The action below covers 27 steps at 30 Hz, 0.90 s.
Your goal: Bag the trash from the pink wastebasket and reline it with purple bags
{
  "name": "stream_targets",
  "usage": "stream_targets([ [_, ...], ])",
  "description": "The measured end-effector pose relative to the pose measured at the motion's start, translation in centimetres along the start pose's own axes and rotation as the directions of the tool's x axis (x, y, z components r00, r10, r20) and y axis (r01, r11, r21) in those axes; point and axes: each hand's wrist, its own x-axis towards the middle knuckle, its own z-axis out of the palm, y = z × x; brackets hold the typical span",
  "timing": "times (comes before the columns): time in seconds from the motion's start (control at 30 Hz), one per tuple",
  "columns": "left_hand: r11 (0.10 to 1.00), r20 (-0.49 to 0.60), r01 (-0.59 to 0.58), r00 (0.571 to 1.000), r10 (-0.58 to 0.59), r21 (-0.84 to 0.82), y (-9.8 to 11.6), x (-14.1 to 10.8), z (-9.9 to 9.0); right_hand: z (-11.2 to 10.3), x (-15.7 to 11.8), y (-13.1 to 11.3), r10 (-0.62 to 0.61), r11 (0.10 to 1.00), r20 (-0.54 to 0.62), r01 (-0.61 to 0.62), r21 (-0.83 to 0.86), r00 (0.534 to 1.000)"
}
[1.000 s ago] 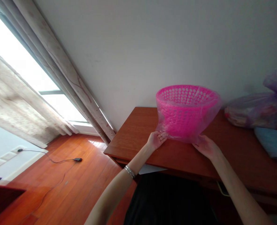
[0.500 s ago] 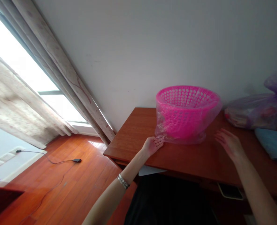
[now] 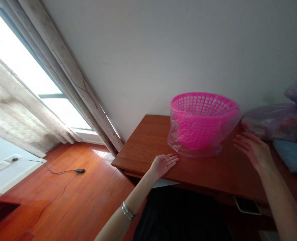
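In the head view, your left hand (image 3: pixel 163 165) lay open, palm down with fingers lightly spread, on the desk (image 3: pixel 140 150), just beside the near-left side of the pink basket (image 3: pixel 203 117), pinching nothing. Your right hand (image 3: pixel 252 152) was also spread and empty, to the basket's right and near the purple bag (image 3: pixel 276 122); whether it touched the desk, you could not tell. The clear film (image 3: pixel 180 142) hung loose around the basket, so a careless grab could have snagged or torn it, and a knock from the left could have shoved the basket into the bag.
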Motion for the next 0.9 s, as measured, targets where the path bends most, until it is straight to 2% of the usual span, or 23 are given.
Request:
stream_targets([
  [0.1, 1.0, -0.016, -0.008, 1.0, 0.008, -0.027, -0.2, -0.7, 0.4, -1.4, -1.8, 2.4, 0.202, 0.973, -0.032, -0.197, 0.124, 0.979],
  [0.17, 1.0, -0.027, 0.016, 0.999, -0.016, -0.005, -0.7, -0.8, 1.0, -2.3, -3.8, 4.1, 0.366, 0.913, 0.007, -0.36, 0.193, 0.931],
  [0.23, 0.997, -0.028, 0.066, 0.997, -0.065, 0.035, -1.4, -0.7, 1.8, -2.5, -6.0, 5.5, 0.457, 0.854, 0.077, -0.461, 0.241, 0.886],
  [0.33, 0.99, -0.008, 0.125, 0.992, -0.124, 0.064, -2.7, 0.2, 3.3, -1.1, -8.7, 6.8, 0.512, 0.783, 0.19, -0.546, 0.297, 0.838],
  [0.43, 0.991, -0.005, 0.128, 0.992, -0.128, 0.03, -3.9, 1.4, 4.6, 1.3, -9.5, 7.0, 0.545, 0.726, 0.271, -0.608, 0.321, 0.793],
  [0.57, 0.995, -0.018, 0.098, 0.995, -0.099, -0.029, -4.7, 2.2, 5.5, 3.6, -9.1, 7.3, 0.548, 0.703, 0.277, -0.614, 0.36, 0.789],
  [0.7, 0.994, -0.007, 0.094, 0.996, -0.094, -0.05, -4.9, 1.9, 5.2, 3.9, -9.0, 8.2, 0.542, 0.727, 0.303, -0.618, 0.298, 0.784],
  [0.77, 0.994, -0.007, 0.094, 0.996, -0.094, -0.049, -4.8, 1.5, 4.8, 3.3, -8.7, 8.0, 0.518, 0.791, 0.263, -0.573, 0.215, 0.814],
  [0.8, 0.994, -0.011, 0.093, 0.995, -0.094, -0.049, -4.7, 1.2, 4.5, 2.8, -8.5, 7.6, 0.48, 0.841, 0.213, -0.516, 0.166, 0.851],
  [0.87, 0.994, -0.02, 0.091, 0.996, -0.092, -0.053, -4.4, 0.4, 4.0, 2.1, -7.9, 5.3, 0.307, 0.951, 0.057, -0.309, 0.031, 0.95],
  [0.9, 0.994, -0.018, 0.089, 0.996, -0.09, -0.058, -4.3, -0.1, 3.7, 2.0, -7.5, 3.5, 0.16, 0.985, -0.005, -0.16, -0.06, 0.987],
])
